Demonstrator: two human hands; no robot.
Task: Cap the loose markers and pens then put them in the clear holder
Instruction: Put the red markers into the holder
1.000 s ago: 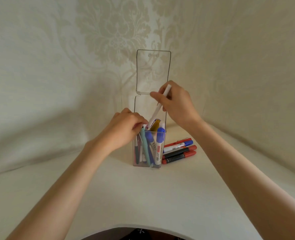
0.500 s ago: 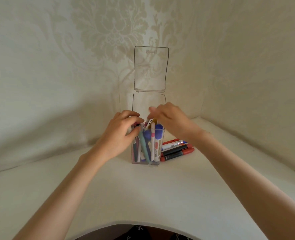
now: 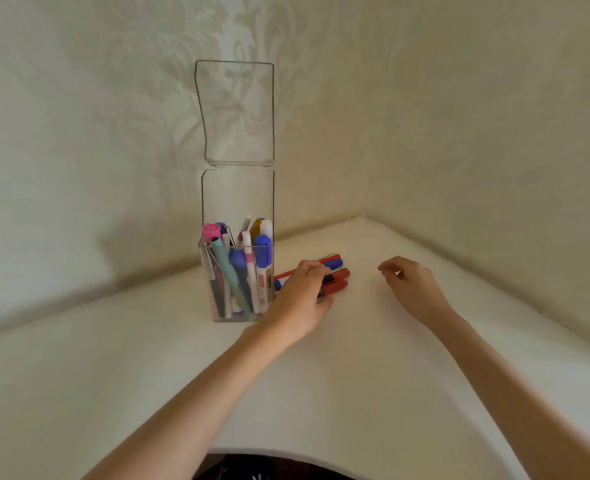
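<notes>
Clear holder (image 3: pixel 238 306) upright, pen-filled — capped markers (image 3: pixel 337 273) flat beside it

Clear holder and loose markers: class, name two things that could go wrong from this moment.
1. The left hand reaches beside the tall, narrow clear holder; a knock might tip it.
2. The holder looks crowded, so the loose markers may jam on entry.

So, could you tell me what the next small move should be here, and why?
Probably close the left hand on one of the markers beside the holder and lift it. Its fingers already rest on that pile, the right hand hovers empty nearby, and several markers lie outside the holder.
</notes>
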